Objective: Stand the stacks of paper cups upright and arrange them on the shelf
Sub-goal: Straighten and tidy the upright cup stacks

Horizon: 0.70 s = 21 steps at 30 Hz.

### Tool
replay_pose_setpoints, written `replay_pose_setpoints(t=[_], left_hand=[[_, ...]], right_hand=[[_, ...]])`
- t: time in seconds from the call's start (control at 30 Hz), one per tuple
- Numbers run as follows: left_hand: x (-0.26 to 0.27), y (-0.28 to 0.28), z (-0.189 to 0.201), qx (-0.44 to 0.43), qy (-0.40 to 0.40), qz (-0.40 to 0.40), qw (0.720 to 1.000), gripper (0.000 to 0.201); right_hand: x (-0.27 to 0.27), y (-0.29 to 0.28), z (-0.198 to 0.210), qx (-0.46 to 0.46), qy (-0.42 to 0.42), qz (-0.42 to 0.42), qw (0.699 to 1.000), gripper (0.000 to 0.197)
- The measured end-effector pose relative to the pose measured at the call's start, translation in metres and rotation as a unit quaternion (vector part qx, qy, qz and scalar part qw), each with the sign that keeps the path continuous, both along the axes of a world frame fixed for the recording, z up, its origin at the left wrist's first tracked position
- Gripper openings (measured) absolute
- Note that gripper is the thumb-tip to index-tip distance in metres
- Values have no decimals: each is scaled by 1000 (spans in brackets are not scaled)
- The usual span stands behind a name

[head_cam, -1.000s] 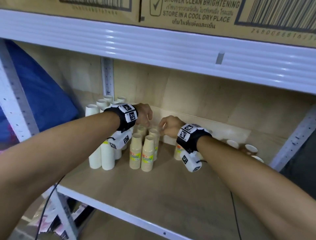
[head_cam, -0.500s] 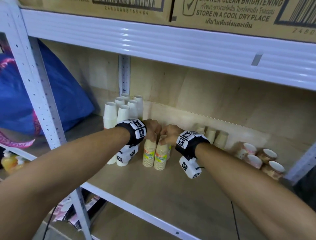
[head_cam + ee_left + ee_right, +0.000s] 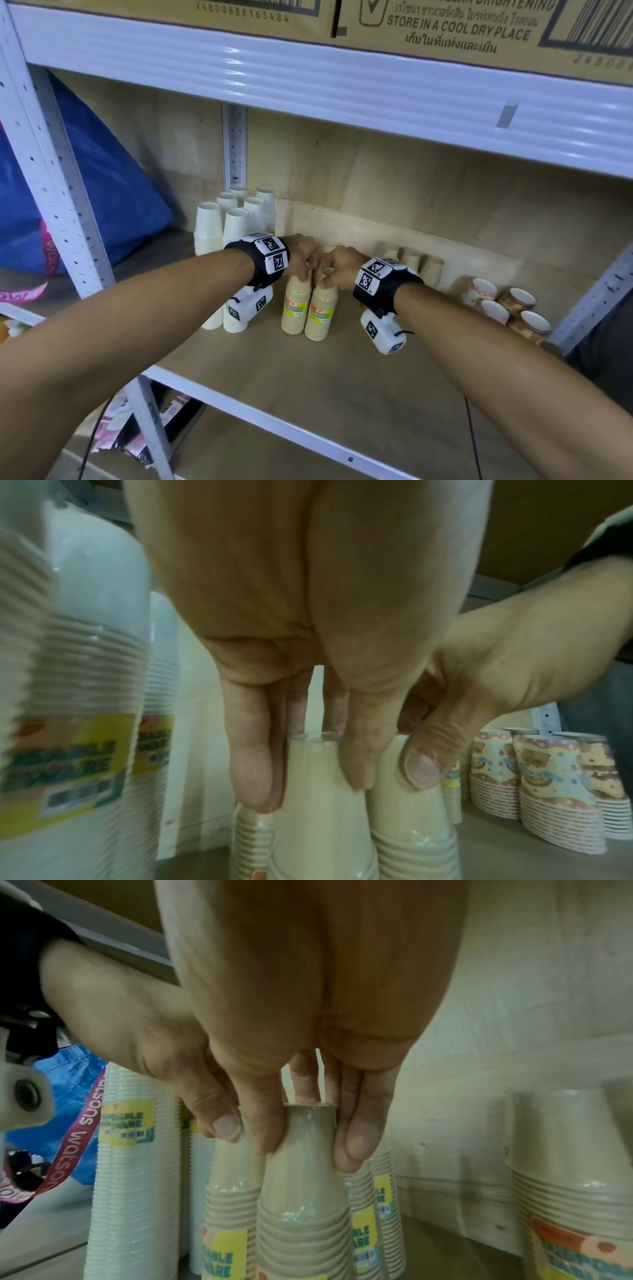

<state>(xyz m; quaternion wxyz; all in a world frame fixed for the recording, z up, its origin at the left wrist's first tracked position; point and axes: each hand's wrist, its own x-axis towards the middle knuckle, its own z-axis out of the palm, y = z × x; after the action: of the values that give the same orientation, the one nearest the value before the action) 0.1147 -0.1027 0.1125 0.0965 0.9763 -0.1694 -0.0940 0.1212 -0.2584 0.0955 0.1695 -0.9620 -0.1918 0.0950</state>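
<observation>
Two beige paper-cup stacks stand upright side by side on the wooden shelf (image 3: pixel 342 370), wrapped in clear film with yellow labels. My left hand (image 3: pixel 303 262) grips the top of the left stack (image 3: pixel 295 308) between thumb and fingers, which shows up close in the left wrist view as the hand (image 3: pixel 308 783) on the stack (image 3: pixel 318 831). My right hand (image 3: pixel 337 265) grips the top of the right stack (image 3: pixel 321 313) the same way, with the hand (image 3: pixel 308 1148) on the stack (image 3: pixel 301 1218). The two hands almost touch.
Tall white cup stacks (image 3: pixel 219 226) stand in the shelf's back left corner. More beige stacks (image 3: pixel 421 263) stand at the back wall, patterned cup stacks (image 3: pixel 496 301) at the right. A metal upright (image 3: pixel 68 192) and a blue bag (image 3: pixel 113 192) are to the left; cardboard boxes (image 3: pixel 445 27) sit above.
Both hands have drawn together onto the tops of the two front beige stacks. My head has shifted, so the shelf sits further right in view.
</observation>
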Motion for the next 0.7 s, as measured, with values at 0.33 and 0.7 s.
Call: replay_pose_setpoints(t=[0.33, 0.7], left_hand=[[3, -48, 17, 14, 20, -39, 999, 39], [10, -119, 20, -3, -29, -101, 995, 35]], right_hand=[[-8, -50, 13, -37, -2, -61, 997, 26], [-22, -118, 23, -83, -9, -105, 991, 19]])
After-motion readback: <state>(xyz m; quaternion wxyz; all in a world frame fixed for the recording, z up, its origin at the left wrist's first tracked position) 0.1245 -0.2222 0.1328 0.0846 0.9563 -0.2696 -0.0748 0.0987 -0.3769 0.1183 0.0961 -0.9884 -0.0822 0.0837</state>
